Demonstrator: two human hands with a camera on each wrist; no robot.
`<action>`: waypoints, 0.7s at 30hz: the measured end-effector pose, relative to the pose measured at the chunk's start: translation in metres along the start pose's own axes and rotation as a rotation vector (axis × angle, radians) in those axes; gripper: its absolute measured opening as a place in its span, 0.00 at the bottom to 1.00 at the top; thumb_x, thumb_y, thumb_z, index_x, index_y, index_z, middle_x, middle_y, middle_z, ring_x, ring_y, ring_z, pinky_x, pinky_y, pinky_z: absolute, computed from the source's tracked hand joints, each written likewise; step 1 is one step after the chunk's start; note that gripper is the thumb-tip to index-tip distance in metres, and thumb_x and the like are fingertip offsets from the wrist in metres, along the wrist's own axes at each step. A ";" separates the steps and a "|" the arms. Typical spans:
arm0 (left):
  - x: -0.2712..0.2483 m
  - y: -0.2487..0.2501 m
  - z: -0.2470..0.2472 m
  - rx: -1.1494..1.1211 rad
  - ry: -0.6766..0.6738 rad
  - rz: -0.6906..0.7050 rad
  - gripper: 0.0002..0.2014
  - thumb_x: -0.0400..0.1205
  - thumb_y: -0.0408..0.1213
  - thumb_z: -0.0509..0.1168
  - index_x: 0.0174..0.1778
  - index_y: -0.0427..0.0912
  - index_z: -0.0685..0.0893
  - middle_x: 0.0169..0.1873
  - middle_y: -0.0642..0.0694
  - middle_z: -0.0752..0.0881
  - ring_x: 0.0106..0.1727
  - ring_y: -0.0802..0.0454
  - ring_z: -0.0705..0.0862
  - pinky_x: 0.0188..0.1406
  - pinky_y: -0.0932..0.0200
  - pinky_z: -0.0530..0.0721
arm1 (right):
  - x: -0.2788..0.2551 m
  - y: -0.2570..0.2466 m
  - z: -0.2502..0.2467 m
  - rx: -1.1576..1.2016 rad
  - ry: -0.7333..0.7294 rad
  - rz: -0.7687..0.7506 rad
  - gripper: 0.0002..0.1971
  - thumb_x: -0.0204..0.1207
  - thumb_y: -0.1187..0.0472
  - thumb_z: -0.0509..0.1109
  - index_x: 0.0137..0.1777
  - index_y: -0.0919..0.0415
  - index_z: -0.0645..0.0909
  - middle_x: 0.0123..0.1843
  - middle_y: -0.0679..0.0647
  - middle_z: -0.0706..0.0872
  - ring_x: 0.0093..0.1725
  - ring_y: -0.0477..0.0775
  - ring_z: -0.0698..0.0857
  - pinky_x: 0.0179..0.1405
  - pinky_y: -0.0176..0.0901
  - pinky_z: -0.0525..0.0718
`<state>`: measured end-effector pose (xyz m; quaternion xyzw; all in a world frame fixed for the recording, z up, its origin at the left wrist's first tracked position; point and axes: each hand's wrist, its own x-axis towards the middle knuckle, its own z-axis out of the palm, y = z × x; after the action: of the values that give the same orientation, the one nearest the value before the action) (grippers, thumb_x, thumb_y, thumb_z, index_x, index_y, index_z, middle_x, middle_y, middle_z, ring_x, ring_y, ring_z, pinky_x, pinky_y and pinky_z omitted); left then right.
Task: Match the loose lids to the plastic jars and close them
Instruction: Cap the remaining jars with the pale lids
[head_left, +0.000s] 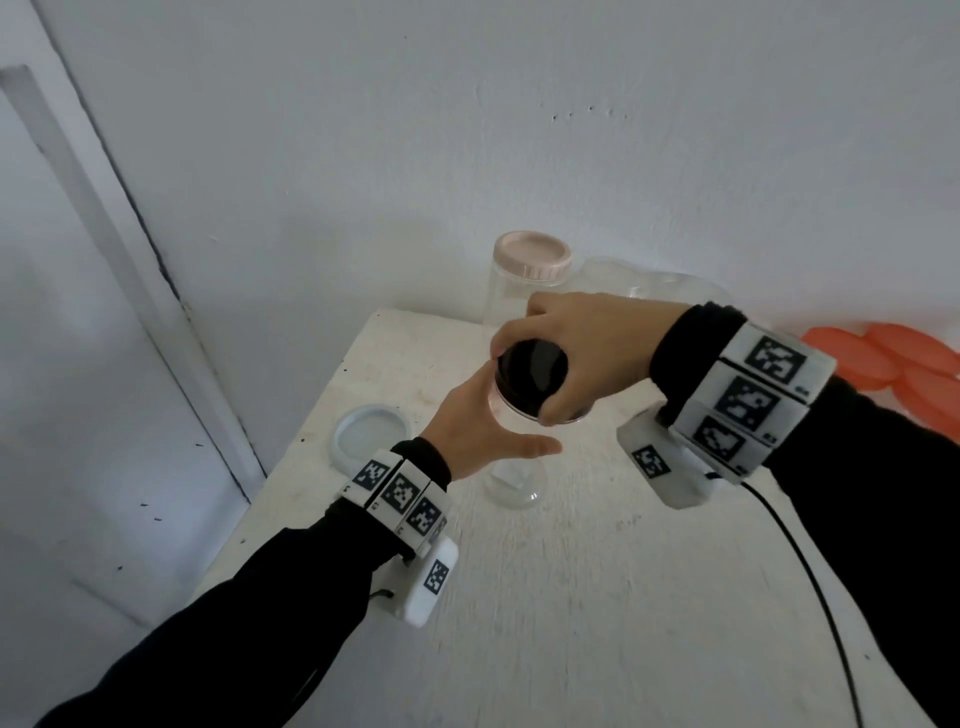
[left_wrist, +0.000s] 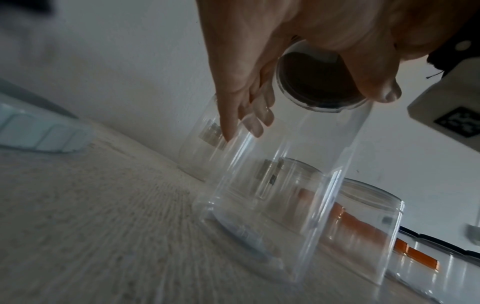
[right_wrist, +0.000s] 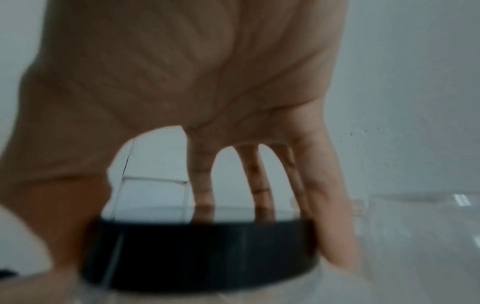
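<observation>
A clear plastic jar (head_left: 515, 480) stands on the white table (head_left: 571, 613) with a black lid (head_left: 535, 364) on its mouth. My right hand (head_left: 527, 387) comes down from above, and its thumb and fingers grip the lid's rim. My left hand (head_left: 511, 415) holds the jar just under the lid, thumb on the near side and fingers round the far side. The left wrist view looks up through the jar (left_wrist: 285, 195) at the underside of the lid (left_wrist: 317, 82). In the right wrist view, blurred fingers (right_wrist: 330, 216) clamp the lid (right_wrist: 200, 255).
A jar with a pink lid (head_left: 531, 254) stands behind at the wall, with open clear jars (head_left: 639, 283) beside it. A pale blue lid (head_left: 371, 434) lies near the table's left edge. Orange lids (head_left: 893, 364) lie at the right. A black cable (head_left: 810, 571) crosses the table.
</observation>
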<state>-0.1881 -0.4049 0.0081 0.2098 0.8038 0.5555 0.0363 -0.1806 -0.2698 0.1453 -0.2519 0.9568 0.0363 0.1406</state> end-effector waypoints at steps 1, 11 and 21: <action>0.000 0.000 0.000 -0.005 0.002 -0.001 0.39 0.63 0.44 0.81 0.69 0.49 0.71 0.58 0.56 0.82 0.60 0.63 0.78 0.56 0.71 0.74 | 0.001 -0.002 0.004 -0.003 0.045 0.034 0.30 0.64 0.42 0.74 0.66 0.41 0.70 0.55 0.48 0.73 0.51 0.51 0.76 0.48 0.43 0.79; -0.002 0.000 0.000 -0.001 0.013 -0.006 0.41 0.63 0.43 0.81 0.70 0.49 0.70 0.56 0.60 0.81 0.59 0.67 0.78 0.55 0.74 0.74 | -0.001 0.002 -0.001 0.036 -0.128 -0.009 0.37 0.67 0.38 0.71 0.76 0.35 0.60 0.68 0.47 0.67 0.66 0.51 0.71 0.66 0.51 0.75; -0.003 0.000 0.002 -0.008 0.030 -0.019 0.42 0.63 0.45 0.81 0.72 0.49 0.70 0.60 0.55 0.81 0.61 0.60 0.78 0.56 0.71 0.73 | 0.005 -0.011 0.016 -0.113 0.283 0.118 0.35 0.65 0.27 0.63 0.57 0.56 0.82 0.41 0.50 0.84 0.41 0.51 0.83 0.41 0.40 0.81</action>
<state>-0.1844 -0.4045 0.0071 0.1938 0.8041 0.5612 0.0305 -0.1753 -0.2790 0.1287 -0.2053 0.9766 0.0623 -0.0123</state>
